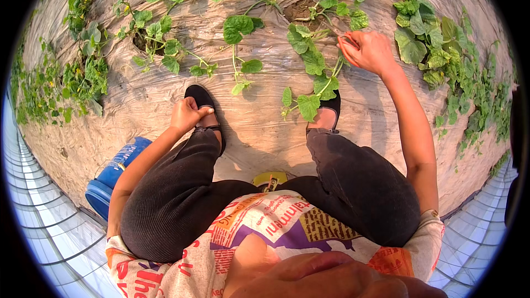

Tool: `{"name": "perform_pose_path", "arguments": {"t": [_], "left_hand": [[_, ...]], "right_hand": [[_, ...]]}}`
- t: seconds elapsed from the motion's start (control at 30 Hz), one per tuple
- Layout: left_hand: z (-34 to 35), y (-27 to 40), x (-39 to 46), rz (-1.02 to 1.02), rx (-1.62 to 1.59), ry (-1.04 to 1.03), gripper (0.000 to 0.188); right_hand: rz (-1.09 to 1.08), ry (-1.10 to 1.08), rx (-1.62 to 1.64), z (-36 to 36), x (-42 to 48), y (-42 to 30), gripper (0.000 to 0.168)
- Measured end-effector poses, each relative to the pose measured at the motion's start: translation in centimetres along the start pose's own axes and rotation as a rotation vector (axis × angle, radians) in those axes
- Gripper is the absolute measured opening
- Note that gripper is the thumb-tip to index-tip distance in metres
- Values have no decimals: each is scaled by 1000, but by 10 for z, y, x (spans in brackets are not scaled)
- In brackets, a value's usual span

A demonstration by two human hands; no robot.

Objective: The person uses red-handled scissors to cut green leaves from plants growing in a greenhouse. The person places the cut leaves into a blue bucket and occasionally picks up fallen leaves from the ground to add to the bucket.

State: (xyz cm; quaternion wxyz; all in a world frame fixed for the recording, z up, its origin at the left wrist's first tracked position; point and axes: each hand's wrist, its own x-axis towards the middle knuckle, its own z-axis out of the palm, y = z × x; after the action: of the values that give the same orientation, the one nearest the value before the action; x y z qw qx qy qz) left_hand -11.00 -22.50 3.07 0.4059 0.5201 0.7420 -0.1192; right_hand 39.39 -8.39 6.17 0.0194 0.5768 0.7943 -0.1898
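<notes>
My right hand [371, 51] grips red-handled scissors [348, 49] at the right. Their narrow blades reach up and left towards a stem of a vine plant [314, 62], though whether they touch it is hard to tell. This plant has lobed green leaves and grows from a hole in the plastic sheet [265, 132]. Over my left shoe [201, 96], my left hand [188, 115] is curled with the thumb against the fingers, and nothing shows in it. Between my hands, a thin shoot with a broad dark-green leaf [237, 29] runs over the sheet.
On my left a blue bucket [120, 169] lies tilted beside my arm. A smaller vine [154, 35] grows from another hole at upper left. Denser vines [434, 41] spread at the right, others [83, 74] at far left. A yellow-green object [270, 180] sits beneath me.
</notes>
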Motion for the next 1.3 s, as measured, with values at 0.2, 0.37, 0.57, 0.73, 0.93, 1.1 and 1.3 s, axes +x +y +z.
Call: {"name": "perform_pose_path", "arguments": {"t": [0.2,0.37,0.57,0.73,0.93,1.1,1.3], "left_hand": [[0,0,0,-2,-17,-1,56],[-1,2,-1,-13,-9,-7,55],[3,-7,4,83,-29,-26,49],[-24,62,-12,71,-646,-372,35],[-47,155,-44,-28,-1261,-943,40],[-21,135,-24,109,-1225,-1137,25],[-19,111,-21,109,-1037,-869,15]], "right_hand": [[-36,124,59,6,-7,7,33],[-62,195,90,2,-12,10,36],[-178,290,153,-18,-24,-10,28],[-414,290,219,-44,-41,-62,21],[-617,135,144,-39,-63,-113,26],[-602,129,102,-33,-70,-120,28],[-569,80,51,-29,-72,-106,29]]}}
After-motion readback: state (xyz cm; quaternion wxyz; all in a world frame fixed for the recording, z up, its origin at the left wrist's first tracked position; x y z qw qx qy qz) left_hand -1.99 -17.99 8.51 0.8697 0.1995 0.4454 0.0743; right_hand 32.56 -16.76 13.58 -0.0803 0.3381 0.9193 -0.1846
